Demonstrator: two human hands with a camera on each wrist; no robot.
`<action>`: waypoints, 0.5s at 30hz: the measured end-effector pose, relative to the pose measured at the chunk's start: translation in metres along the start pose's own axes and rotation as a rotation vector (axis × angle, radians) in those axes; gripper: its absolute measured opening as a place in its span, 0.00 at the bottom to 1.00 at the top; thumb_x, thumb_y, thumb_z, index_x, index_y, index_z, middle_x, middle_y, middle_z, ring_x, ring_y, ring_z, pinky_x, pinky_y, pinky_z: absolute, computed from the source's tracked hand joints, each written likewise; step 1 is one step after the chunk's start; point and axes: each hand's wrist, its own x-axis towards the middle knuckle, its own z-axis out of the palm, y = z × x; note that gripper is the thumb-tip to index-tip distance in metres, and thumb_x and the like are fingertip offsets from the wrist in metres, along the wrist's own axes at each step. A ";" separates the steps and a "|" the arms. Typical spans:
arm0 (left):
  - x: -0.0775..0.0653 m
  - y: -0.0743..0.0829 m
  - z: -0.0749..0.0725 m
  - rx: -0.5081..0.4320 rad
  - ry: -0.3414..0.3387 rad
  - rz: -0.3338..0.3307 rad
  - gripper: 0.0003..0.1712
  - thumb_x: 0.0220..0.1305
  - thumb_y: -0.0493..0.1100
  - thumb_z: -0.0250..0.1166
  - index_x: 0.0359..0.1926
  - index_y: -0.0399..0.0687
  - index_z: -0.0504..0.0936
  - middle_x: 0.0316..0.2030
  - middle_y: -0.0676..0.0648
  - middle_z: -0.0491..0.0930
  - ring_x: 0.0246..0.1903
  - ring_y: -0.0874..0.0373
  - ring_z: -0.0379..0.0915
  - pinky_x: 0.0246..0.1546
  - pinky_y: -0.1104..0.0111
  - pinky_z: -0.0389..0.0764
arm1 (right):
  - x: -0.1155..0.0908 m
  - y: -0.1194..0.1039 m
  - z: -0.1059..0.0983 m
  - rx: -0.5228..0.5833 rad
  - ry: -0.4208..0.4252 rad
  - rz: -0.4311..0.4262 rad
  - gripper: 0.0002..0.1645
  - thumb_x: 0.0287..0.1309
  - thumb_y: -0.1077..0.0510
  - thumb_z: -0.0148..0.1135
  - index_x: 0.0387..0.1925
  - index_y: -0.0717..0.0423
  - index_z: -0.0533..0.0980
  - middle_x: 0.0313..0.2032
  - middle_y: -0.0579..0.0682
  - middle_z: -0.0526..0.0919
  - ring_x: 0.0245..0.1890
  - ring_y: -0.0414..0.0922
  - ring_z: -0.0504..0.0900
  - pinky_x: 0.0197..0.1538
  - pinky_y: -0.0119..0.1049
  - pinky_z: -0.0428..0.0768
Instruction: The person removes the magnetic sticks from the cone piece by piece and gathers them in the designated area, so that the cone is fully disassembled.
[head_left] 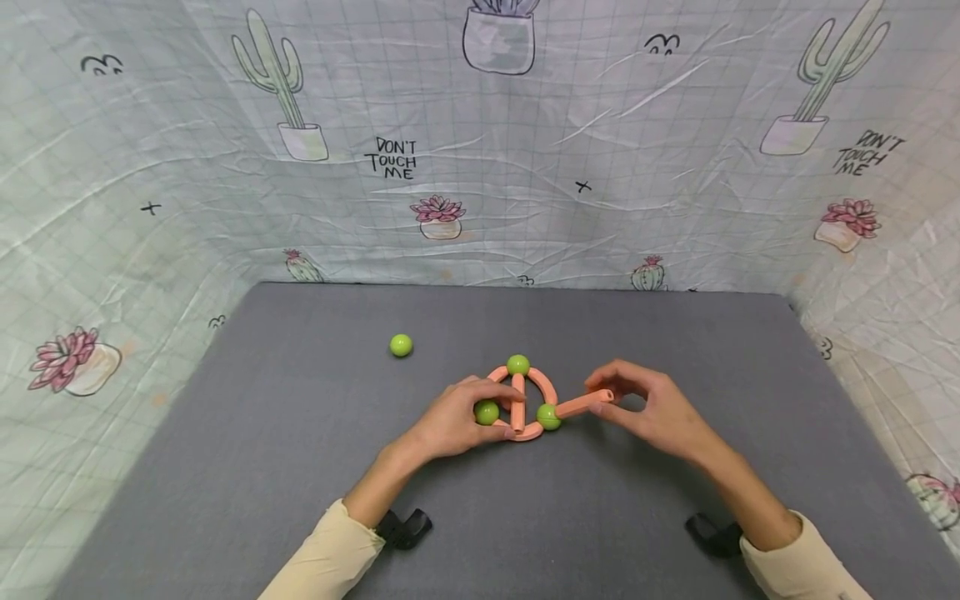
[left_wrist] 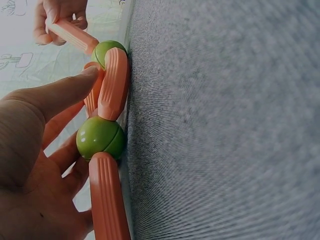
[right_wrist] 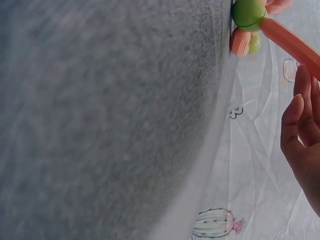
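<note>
Curved orange pieces [head_left: 546, 385] and three green balls form a ring on the grey table. One ball [head_left: 518, 365] is at the far side, one [head_left: 486, 412] at the left beside my left palm, one [head_left: 549, 417] at the right. My left hand [head_left: 450, 419] pinches a straight orange rod [head_left: 517, 410], which slants up from the far ball over the ring. In the left wrist view the thumb presses its end, behind a curved piece [left_wrist: 114, 84]. With thumb and fingertips, my right hand [head_left: 660, 414] grips another straight rod [head_left: 573, 407], its lower end at the right ball.
A loose green ball [head_left: 401, 345] lies on the table [head_left: 315, 400], left of and beyond the ring. Fabric printed with cacti [head_left: 510, 167] hangs round the back and sides. Black straps [head_left: 405, 529] sit at both wrists.
</note>
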 end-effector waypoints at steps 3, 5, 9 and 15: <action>0.001 0.000 0.000 -0.003 -0.002 -0.002 0.25 0.59 0.48 0.79 0.59 0.62 0.87 0.52 0.60 0.87 0.44 0.61 0.74 0.43 0.70 0.74 | -0.002 0.003 -0.003 -0.007 -0.010 -0.001 0.13 0.65 0.59 0.72 0.49 0.43 0.83 0.44 0.42 0.87 0.39 0.35 0.82 0.45 0.37 0.82; 0.001 0.000 0.000 -0.005 -0.005 -0.003 0.25 0.60 0.48 0.79 0.59 0.62 0.87 0.52 0.60 0.87 0.45 0.61 0.74 0.44 0.70 0.73 | -0.003 0.005 -0.004 -0.009 -0.017 -0.012 0.11 0.65 0.59 0.72 0.48 0.46 0.84 0.41 0.42 0.86 0.37 0.35 0.81 0.44 0.35 0.82; 0.002 0.001 0.000 -0.008 -0.008 0.004 0.25 0.59 0.47 0.79 0.59 0.60 0.87 0.52 0.59 0.88 0.47 0.60 0.75 0.46 0.68 0.75 | -0.006 0.007 -0.007 -0.021 -0.034 -0.020 0.09 0.65 0.58 0.72 0.46 0.48 0.85 0.38 0.40 0.84 0.35 0.35 0.80 0.43 0.32 0.82; -0.001 0.001 0.000 -0.014 0.005 0.014 0.25 0.60 0.46 0.79 0.59 0.58 0.87 0.50 0.56 0.88 0.50 0.57 0.77 0.52 0.65 0.77 | -0.007 0.007 -0.009 -0.032 -0.076 0.022 0.10 0.65 0.56 0.73 0.47 0.50 0.85 0.40 0.41 0.87 0.36 0.34 0.81 0.44 0.35 0.84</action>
